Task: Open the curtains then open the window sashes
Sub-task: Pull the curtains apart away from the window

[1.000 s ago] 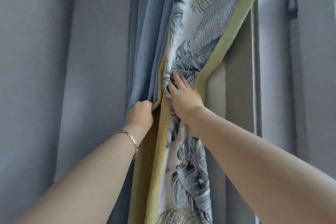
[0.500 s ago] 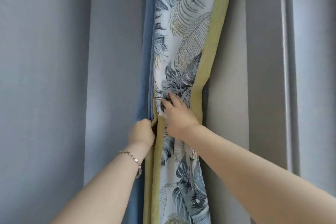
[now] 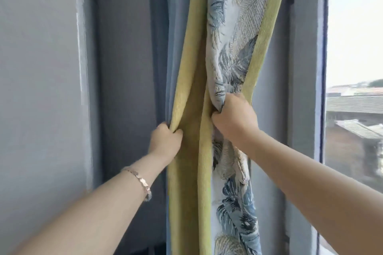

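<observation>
Curtain (image 3: 232, 47) bunched at left side of window (image 3: 356, 68). Green edge fold clenched by left hand (image 3: 165, 141); leaf-print fabric fisted by right hand (image 3: 234, 116). Curtain step judged nearly done; release needed, then sashes.

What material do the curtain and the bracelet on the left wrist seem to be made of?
Curtain: woven cloth, matte, probably jacquard; the leaf pattern shows raised threads, and the yellow-green border looks ribbed.
Bracelet: likely metal, rose-gold tone; its small facets glint.
</observation>
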Tool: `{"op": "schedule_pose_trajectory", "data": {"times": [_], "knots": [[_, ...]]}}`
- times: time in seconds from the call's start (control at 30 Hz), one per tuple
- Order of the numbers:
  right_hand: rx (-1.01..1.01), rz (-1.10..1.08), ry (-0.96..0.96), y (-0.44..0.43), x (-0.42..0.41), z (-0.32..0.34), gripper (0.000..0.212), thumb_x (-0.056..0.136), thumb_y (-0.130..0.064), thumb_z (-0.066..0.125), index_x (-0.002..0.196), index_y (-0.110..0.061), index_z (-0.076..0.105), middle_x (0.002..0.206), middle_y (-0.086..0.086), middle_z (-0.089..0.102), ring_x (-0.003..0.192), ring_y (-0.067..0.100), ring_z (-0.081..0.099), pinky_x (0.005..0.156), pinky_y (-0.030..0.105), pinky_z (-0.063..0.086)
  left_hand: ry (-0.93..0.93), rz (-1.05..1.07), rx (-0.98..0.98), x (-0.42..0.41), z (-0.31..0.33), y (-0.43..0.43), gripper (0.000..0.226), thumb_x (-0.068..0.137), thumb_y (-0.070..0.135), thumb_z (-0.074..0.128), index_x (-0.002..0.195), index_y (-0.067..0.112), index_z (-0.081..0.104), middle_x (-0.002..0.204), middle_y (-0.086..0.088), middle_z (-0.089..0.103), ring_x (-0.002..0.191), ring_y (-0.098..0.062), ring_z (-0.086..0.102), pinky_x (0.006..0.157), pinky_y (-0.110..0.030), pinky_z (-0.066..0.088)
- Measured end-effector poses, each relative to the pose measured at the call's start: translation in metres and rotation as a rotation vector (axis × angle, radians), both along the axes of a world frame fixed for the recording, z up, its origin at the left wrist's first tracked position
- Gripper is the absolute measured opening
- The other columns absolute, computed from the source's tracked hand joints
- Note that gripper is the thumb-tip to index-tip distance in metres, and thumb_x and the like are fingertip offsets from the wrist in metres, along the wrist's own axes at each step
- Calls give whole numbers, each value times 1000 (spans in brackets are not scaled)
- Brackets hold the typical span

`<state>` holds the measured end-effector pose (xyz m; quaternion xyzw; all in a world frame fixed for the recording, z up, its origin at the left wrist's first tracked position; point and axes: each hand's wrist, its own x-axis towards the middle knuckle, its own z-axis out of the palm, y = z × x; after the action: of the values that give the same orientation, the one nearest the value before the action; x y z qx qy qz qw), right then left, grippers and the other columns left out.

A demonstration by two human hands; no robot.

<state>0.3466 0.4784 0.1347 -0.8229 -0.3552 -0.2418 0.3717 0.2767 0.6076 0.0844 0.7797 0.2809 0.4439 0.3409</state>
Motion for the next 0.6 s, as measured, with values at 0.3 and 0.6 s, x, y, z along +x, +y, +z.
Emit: {"op": "schedule_pose_trajectory", "data": {"times": [0.3,0.6], "knots": [[-58,-462,-87,-117,-18,-8,45,86,3,49,128,-5,36,128,19,46,109,38,56,66,35,36,96,80,112,-37,0,-57,22,89,14,53,110,9,49,86,-4,58,61,-17,54,46,-25,39],[65,73,-366,-122,-49,-15,53,88,-45,49,137,-24,47,146,4,38,138,26,30,113,39,24,-343,-435,-329,-46,28,-92,45,97,48,33,123,19,57,123,-2,60,110,-16,55,84,-24,44]]}}
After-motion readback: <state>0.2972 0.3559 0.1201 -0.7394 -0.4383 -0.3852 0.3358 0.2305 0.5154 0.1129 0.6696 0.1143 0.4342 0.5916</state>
